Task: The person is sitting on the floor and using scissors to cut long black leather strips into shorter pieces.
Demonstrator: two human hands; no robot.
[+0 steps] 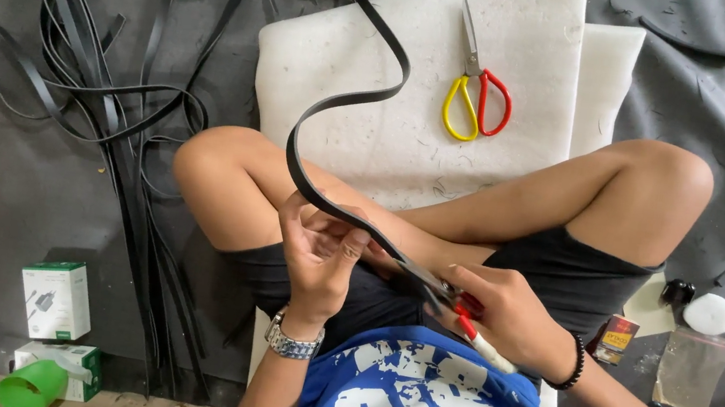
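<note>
While the person sits cross-legged on a white foam pad (397,95), the left hand (318,249) is closed around a long black strap (339,101), pinching it between thumb and fingers just above the lap. From this hand the strap rises toward 12 o'clock, bends in an S-shape over the pad and leaves the picture at the top edge. The right hand (508,314) is at 3 o'clock from the left one, closed around a small tool with a red and white handle (476,335); its dark front end touches the strap between the two hands. I cannot tell exactly what kind of tool it is. At 12 o'clock from the hands, a pair of scissors with one yellow and one red handle (475,92) lies on the foam pad, well apart from both hands. At 10 o'clock, a loose bundle of black strips (105,82) lies on the grey floor. At 8 o'clock stand two small white and green boxes (56,299).
</note>
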